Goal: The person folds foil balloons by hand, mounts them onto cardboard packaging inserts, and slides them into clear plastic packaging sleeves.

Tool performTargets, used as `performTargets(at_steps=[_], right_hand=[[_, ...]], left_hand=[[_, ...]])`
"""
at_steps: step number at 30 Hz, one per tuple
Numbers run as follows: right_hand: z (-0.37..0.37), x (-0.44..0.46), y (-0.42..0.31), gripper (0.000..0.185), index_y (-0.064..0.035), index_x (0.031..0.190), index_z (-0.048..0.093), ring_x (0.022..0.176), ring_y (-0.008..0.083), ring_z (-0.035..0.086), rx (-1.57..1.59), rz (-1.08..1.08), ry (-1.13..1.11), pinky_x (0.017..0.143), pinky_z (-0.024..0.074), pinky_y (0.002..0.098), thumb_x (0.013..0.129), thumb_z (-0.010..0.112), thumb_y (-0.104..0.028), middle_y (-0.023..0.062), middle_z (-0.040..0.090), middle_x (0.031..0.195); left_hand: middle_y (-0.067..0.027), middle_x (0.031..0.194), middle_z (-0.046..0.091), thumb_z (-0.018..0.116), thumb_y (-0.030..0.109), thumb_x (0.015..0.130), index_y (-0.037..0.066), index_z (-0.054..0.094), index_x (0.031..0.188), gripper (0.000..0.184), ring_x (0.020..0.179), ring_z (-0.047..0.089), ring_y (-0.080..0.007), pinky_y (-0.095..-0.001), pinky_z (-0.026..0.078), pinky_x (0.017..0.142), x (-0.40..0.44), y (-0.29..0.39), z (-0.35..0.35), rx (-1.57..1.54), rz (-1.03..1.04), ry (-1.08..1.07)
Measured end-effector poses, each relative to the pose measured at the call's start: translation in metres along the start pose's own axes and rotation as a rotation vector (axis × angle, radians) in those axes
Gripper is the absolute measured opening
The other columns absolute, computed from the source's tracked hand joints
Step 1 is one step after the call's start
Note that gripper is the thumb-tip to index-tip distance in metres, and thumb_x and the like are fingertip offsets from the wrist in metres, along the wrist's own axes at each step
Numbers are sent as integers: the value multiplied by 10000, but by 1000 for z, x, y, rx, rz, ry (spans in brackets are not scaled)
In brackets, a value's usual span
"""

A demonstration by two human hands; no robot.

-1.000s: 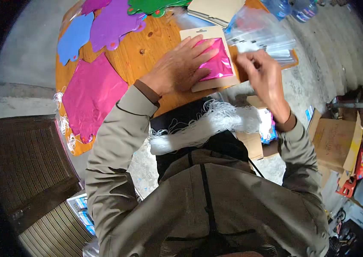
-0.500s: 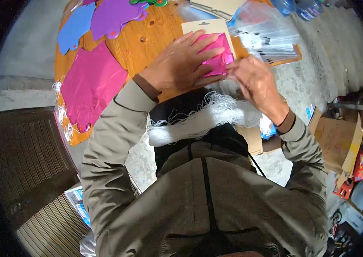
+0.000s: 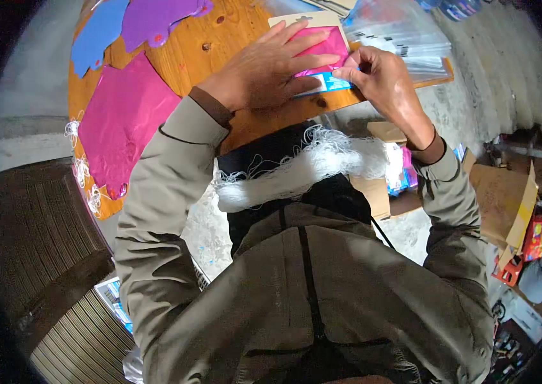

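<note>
My left hand (image 3: 264, 70) lies with spread fingers over a folded piece of shiny pink foil (image 3: 323, 43), pressing it onto a backing card (image 3: 278, 24). The card is beige at the top with a hanging slot. Along its lower edge a blue printed strip (image 3: 333, 81) shows. At the foil's lower right corner, my right hand (image 3: 386, 80) pinches the foil edge between thumb and forefinger. To the left on the wooden table (image 3: 219, 41) lies a larger flat magenta foil shape (image 3: 123, 115). A bundle of white string (image 3: 315, 165) rests across my lap.
Blue (image 3: 99, 32) and purple (image 3: 155, 22) flat foil shapes lie at the table's far left. Clear plastic bags (image 3: 399, 38) are stacked at the right edge. White string loops (image 3: 80, 169) hang at the left edge. An open cardboard box (image 3: 498, 195) stands on the right.
The blue strip on the card's lower part has come into view below the pink foil. My right hand has shifted up to the foil's corner. The whole view has tilted slightly.
</note>
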State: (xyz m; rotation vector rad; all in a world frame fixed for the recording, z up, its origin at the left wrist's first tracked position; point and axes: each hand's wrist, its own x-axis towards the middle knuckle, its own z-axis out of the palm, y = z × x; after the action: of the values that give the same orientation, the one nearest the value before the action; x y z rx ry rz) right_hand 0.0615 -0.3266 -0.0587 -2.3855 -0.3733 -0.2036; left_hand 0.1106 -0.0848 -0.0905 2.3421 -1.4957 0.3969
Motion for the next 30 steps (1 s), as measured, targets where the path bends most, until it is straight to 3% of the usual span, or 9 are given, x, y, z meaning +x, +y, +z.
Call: performTargets(at_steps=[2,5,7,9,14,19,22,25,30], right_hand=[[7,-8,-1,311,5,803,643,556,291,587,-77,-169,240,581,469,394,880,807,-247,120,600,615],[8,-43,-14,359,-5,778,606,532,157,574,94,117,372,503,440,339,931,778,-280,62,590,582],[5,-72,-18,375,-19,782,619,492,61,530,496,568,127,434,404,270,985,727,-315,19,589,596],[18,-89,-15,419,13,843,671,415,63,500,787,662,-23,399,403,232,1002,695,-374,44,627,623],[32,-85,-30,495,50,925,718,477,108,601,938,728,-17,441,470,231,991,691,-440,104,705,714],[48,-91,-37,394,-27,929,748,618,153,710,998,772,4,540,540,242,978,711,-417,104,738,760],[50,-91,-37,361,-36,913,754,621,161,717,1049,795,35,550,552,249,962,738,-394,106,747,779],[50,-91,-38,360,-34,926,752,631,161,722,1042,790,33,548,552,247,958,743,-392,108,752,793],[55,-93,-52,290,-17,963,740,619,173,723,1111,758,-6,549,566,260,984,717,-306,119,745,783]], left_hand=[[-133,1516,478,632,323,972,224,564,1430,473,1451,373,-400,-563,300,1201,0,-2,-1,-29,10,13],[-143,1512,478,627,304,971,230,561,1438,478,1449,374,-403,-558,291,1208,1,8,-12,-11,-24,-20],[-153,1513,475,626,293,963,225,556,1448,495,1450,370,-407,-555,275,1216,0,7,-7,-9,-39,-26],[-155,1514,475,628,297,959,223,552,1454,506,1450,369,-413,-553,268,1220,3,8,-9,-11,-33,-31],[-154,1542,438,646,307,936,202,547,1461,545,1464,341,-419,-528,265,1231,-7,39,-18,-36,-23,-75],[-156,1551,418,635,260,929,168,556,1435,520,1475,326,-413,-506,279,1231,-17,66,-21,-71,-75,-50],[-158,1549,423,618,201,932,141,564,1401,476,1473,343,-398,-501,283,1231,-18,52,-17,52,96,-49],[-159,1538,451,600,162,931,106,565,1373,446,1473,365,-383,-497,282,1232,-16,39,-8,-370,-111,49],[-158,1543,460,573,169,950,95,570,1327,384,1481,376,-356,-500,268,1239,7,40,-1,-34,103,-93]])
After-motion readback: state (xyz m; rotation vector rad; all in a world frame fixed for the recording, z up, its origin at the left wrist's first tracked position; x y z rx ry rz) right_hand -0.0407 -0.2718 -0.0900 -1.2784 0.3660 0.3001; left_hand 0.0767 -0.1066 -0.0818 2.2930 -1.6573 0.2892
